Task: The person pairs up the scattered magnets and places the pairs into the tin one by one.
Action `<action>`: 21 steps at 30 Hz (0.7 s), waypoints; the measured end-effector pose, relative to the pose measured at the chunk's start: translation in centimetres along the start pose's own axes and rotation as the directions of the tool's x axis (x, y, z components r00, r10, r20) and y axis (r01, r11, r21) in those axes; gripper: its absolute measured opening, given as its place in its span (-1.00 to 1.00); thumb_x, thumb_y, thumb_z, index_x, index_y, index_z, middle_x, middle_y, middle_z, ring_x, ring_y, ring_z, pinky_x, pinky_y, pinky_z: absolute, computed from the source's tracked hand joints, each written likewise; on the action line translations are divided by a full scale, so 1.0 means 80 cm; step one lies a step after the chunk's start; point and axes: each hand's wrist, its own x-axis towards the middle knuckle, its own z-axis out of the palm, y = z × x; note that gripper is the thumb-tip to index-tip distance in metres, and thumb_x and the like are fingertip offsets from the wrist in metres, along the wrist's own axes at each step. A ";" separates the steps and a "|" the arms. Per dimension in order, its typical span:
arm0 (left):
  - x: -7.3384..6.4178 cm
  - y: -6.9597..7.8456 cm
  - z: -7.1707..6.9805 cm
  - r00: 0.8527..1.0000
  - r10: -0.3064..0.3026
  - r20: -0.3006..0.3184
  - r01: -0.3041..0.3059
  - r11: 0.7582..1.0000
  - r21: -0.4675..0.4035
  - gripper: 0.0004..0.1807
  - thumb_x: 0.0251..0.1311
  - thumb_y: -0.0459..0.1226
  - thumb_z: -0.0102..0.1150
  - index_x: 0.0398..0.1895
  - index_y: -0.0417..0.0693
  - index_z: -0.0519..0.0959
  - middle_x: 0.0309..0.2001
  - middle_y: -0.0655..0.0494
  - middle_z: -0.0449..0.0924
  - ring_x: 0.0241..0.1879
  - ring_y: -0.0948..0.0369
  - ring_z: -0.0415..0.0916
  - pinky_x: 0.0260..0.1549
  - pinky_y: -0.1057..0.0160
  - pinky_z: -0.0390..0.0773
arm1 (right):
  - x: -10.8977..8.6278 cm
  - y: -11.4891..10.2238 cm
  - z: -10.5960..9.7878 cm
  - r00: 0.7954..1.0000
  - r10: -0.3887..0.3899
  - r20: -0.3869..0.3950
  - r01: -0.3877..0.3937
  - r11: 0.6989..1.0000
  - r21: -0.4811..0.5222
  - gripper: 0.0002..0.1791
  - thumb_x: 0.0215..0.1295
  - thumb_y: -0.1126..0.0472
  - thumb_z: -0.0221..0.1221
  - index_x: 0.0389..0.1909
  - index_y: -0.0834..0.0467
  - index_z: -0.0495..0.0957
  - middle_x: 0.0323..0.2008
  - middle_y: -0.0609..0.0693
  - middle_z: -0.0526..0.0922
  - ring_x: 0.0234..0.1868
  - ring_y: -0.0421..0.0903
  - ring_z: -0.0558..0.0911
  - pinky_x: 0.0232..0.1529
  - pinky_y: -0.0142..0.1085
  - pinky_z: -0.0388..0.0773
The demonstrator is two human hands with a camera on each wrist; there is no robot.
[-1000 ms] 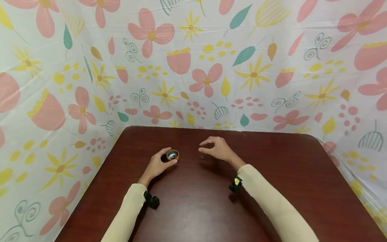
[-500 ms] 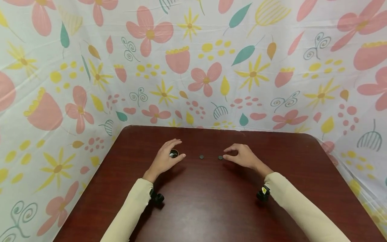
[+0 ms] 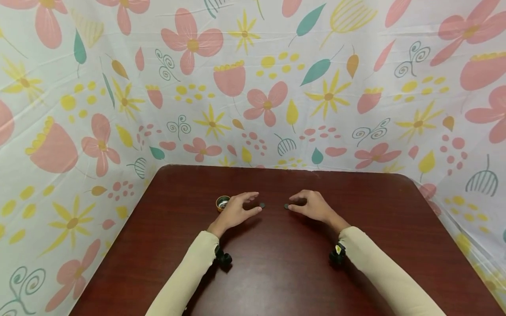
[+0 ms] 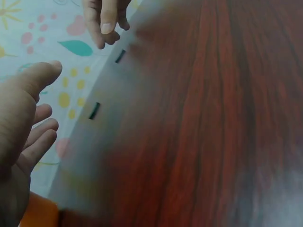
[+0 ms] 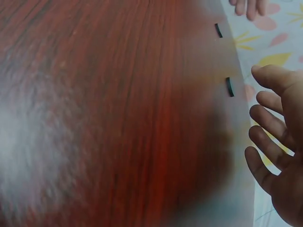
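Note:
Two small dark discs lie on the table, apart from each other: a left disc [image 3: 262, 205] and a right disc [image 3: 286, 206]. In both wrist views they look like thin dark strips. My left hand [image 3: 236, 213] is just left of the left disc, fingers loosely extended and holding nothing. Behind that hand stands a short round orange tin [image 3: 219, 208] with an open top and silvery inside, partly hidden by the hand. The orange tin [image 4: 39, 213] also shows at the lower left of the left wrist view. My right hand [image 3: 315, 206], holding nothing, has its fingertips beside the right disc.
The dark red-brown wooden table [image 3: 253, 272] has a glossy top. A flower-printed cloth [image 3: 261, 87] hangs behind the table and at both sides, close to its far edge.
My left hand has let go of the orange tin and moved right toward the left disc. My right hand has moved right, and the right disc now shows on the table.

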 end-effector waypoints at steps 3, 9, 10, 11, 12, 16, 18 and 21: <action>0.007 -0.007 0.010 1.000 -0.028 0.008 0.028 1.000 0.011 -0.36 0.38 -0.02 0.30 0.43 -0.09 0.46 0.29 0.00 0.55 0.21 0.08 0.55 0.18 0.07 0.55 | 0.000 0.002 0.006 1.000 0.003 0.003 -0.003 1.000 0.019 -0.64 0.28 0.07 0.43 0.01 0.17 0.75 -0.12 -0.01 0.72 -0.09 -0.03 0.70 -0.07 -0.07 0.67; 0.014 -0.016 0.023 0.999 -0.033 0.017 0.033 0.999 0.027 -0.46 0.38 -0.08 0.31 0.35 -0.07 0.54 0.23 0.06 0.57 0.10 0.14 0.55 0.08 0.11 0.58 | 0.002 0.008 0.017 1.000 0.007 -0.011 -0.007 1.000 -0.009 -0.68 0.28 0.07 0.43 -0.03 0.15 0.77 -0.19 -0.03 0.70 -0.18 -0.10 0.65 -0.16 -0.17 0.63; 0.015 -0.017 0.025 0.999 -0.030 0.016 0.030 0.999 0.030 -0.48 0.38 -0.09 0.31 0.34 -0.07 0.55 0.23 0.06 0.57 0.09 0.15 0.55 0.07 0.12 0.59 | 0.003 0.009 0.019 1.000 0.008 -0.015 -0.009 1.000 -0.018 -0.69 0.27 0.08 0.44 -0.04 0.15 0.78 -0.21 -0.04 0.70 -0.21 -0.12 0.64 -0.18 -0.19 0.62; 0.015 -0.018 0.027 1.000 -0.026 0.013 0.026 0.999 0.035 -0.50 0.39 -0.11 0.30 0.32 -0.07 0.57 0.22 0.07 0.57 0.07 0.15 0.54 0.05 0.13 0.59 | 0.004 0.009 0.020 1.000 0.010 -0.021 -0.011 1.000 -0.027 -0.70 0.27 0.09 0.44 -0.05 0.14 0.78 -0.23 -0.05 0.69 -0.24 -0.13 0.62 -0.21 -0.21 0.59; 0.016 -0.019 0.029 1.000 -0.023 0.009 0.023 0.999 0.039 -0.52 0.39 -0.12 0.30 0.31 -0.07 0.58 0.22 0.07 0.57 0.06 0.16 0.54 0.04 0.14 0.59 | 0.004 0.009 0.020 1.000 0.013 -0.023 -0.014 0.999 -0.030 -0.71 0.26 0.09 0.44 -0.07 0.14 0.79 -0.24 -0.05 0.69 -0.26 -0.15 0.60 -0.23 -0.23 0.58; 0.018 -0.022 0.033 1.000 -0.025 -0.011 0.026 0.997 0.070 -0.59 0.41 -0.13 0.28 0.25 -0.06 0.63 0.19 0.06 0.56 0.03 0.16 0.53 0.02 0.15 0.59 | 0.003 0.008 0.021 0.999 0.033 -0.020 -0.033 0.999 -0.018 -0.76 0.26 0.11 0.45 -0.11 0.12 0.80 -0.25 -0.05 0.68 -0.29 -0.17 0.57 -0.27 -0.25 0.55; 0.019 -0.022 0.034 0.999 -0.029 -0.015 0.030 0.996 0.082 -0.62 0.42 -0.14 0.27 0.22 -0.07 0.65 0.19 0.05 0.56 0.03 0.14 0.52 0.03 0.13 0.58 | 0.003 0.007 0.021 0.999 0.042 -0.015 -0.042 0.999 -0.007 -0.78 0.26 0.11 0.44 -0.12 0.11 0.81 -0.23 -0.06 0.68 -0.27 -0.17 0.58 -0.26 -0.25 0.55; 0.020 -0.022 0.036 0.999 -0.032 -0.024 0.034 0.995 0.096 -0.65 0.42 -0.16 0.27 0.18 -0.08 0.67 0.18 0.03 0.56 0.04 0.11 0.53 0.03 0.10 0.57 | 0.003 0.005 0.021 0.999 0.050 -0.012 -0.050 0.999 -0.003 -0.80 0.26 0.11 0.44 -0.14 0.07 0.82 -0.23 -0.08 0.68 -0.25 -0.17 0.59 -0.24 -0.25 0.56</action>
